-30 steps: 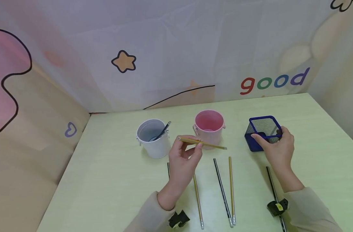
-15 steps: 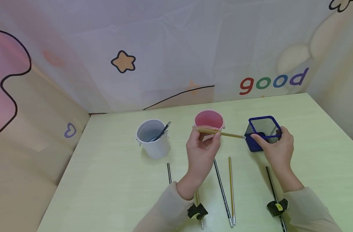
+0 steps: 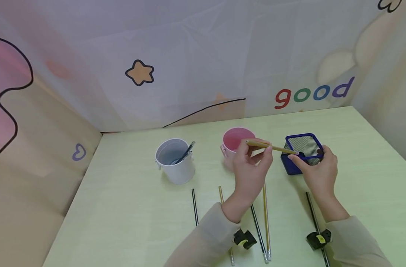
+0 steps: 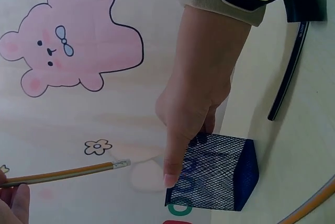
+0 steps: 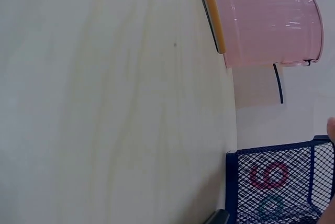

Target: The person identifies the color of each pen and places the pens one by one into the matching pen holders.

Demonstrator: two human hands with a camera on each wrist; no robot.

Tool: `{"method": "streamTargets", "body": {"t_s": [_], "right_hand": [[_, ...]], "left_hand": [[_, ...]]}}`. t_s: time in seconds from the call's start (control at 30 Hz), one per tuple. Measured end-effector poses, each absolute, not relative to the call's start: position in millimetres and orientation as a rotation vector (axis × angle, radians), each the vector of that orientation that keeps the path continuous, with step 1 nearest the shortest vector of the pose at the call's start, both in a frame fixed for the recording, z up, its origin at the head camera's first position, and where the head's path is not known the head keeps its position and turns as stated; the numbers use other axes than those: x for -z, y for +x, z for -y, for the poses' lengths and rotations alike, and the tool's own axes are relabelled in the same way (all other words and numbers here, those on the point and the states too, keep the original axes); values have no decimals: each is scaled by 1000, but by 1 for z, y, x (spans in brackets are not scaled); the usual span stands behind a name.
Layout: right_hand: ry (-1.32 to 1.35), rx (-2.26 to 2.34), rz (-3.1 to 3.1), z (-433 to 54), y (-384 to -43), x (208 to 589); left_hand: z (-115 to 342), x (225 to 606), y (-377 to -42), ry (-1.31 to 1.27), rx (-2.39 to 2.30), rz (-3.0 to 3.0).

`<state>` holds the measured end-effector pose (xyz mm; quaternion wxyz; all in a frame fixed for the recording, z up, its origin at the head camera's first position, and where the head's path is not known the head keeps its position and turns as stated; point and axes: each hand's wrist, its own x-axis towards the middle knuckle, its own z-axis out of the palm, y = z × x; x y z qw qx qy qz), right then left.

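Note:
My left hand [image 3: 251,172] pinches a yellow pencil [image 3: 280,149] between thumb and fingers. The pencil lies nearly level, its eraser end over the near rim of a blue mesh pencil holder [image 3: 291,167]. In the left wrist view the eraser end [image 4: 121,163] stands apart from the fingertips on the holder. My right hand [image 3: 321,170] grips that holder, thumb on the near side and fingers round the right side. Behind the left hand a pink bucket [image 3: 236,137] is partly covered. The right wrist view shows the mesh wall [image 5: 272,182] and the bucket [image 5: 272,28].
A white bucket [image 3: 177,168] at the left holds a dark pencil [image 3: 186,152]. Loose on the table [image 3: 129,207] lie a black pencil [image 3: 194,207], a yellow pencil [image 3: 267,222], a black pencil [image 3: 258,233] and others. Another black pencil [image 3: 311,209] lies by the right wrist. A printed cloth [image 3: 196,66] stands behind.
My left hand has carried the yellow pencil rightward and slightly up, from before the pink bucket to the mesh holder's rim. My right hand stays on the holder.

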<state>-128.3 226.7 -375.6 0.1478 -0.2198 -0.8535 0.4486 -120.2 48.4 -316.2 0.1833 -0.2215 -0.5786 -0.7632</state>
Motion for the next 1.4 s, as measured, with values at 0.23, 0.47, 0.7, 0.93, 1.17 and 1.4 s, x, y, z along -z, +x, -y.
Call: {"method": "streamTargets", "body": {"t_s": [0.23,0.47,0.7,0.93,1.17,1.4], "right_hand": [[-625,-1286,2460,-224,-130,373],[-615,-1271,2442,-224,-132,374],[-609,-1247,2446,-224,-135,375],[-628,-1266,2440,-224,-137,376],[-604,-1239,2420,-225,-138,381],[-585,-1219,2396,-225,-140,384]], "left_hand": [[-65,324,-129,-658,2044,1654],[-80,336,-138,-674,1899,1713],[-91,343,-143,-698,1771,1786],[-94,350,-146,-721,1728,1861],[-97,360,-151,-826,1616,1953],[-100,363,-153,-891,1437,2067]]}}
